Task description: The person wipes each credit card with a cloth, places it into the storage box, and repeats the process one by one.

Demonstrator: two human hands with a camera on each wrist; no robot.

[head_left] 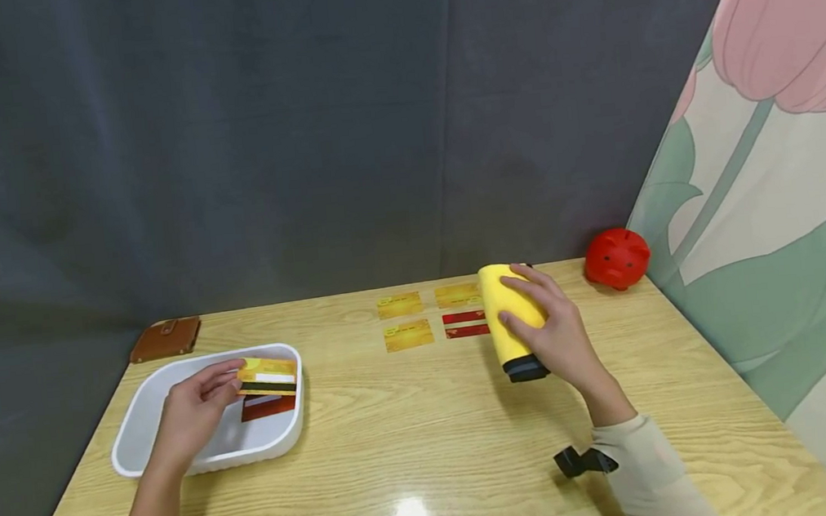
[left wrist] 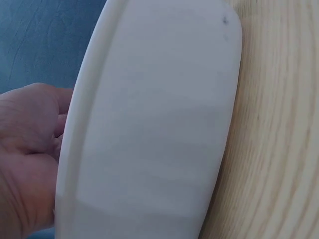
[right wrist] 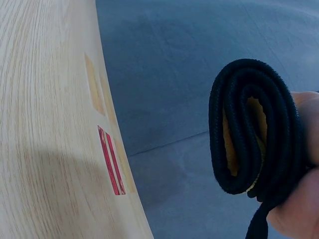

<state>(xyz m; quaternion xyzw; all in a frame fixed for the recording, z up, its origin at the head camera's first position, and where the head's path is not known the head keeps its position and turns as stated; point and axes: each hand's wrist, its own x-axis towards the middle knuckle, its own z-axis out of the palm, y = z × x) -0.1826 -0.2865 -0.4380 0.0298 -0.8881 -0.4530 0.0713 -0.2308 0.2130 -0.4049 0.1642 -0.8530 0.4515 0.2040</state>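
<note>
Over the white plastic tray (head_left: pixel 140 421), my left hand (head_left: pixel 194 412) pinches a yellow bank card (head_left: pixel 268 373) with a black stripe between thumb and fingers. Beneath it inside the tray lies a red card (head_left: pixel 267 408), partly covered by the yellow one. In the left wrist view the tray's side wall (left wrist: pixel 149 124) hides the fingertips and card. My right hand (head_left: pixel 555 323) grips a rolled yellow cloth with dark edging (head_left: pixel 510 315), held above the table. The right wrist view shows the roll's dark spiralled end (right wrist: pixel 244 134) in the fingers.
Three yellow cards (head_left: pixel 408 335) and a red striped card (head_left: pixel 465 325) lie at the table's back middle, the red one partly behind the cloth. A brown leather wallet (head_left: pixel 165 339) sits at the back left. A red piggy bank (head_left: pixel 616 258) stands at the back right.
</note>
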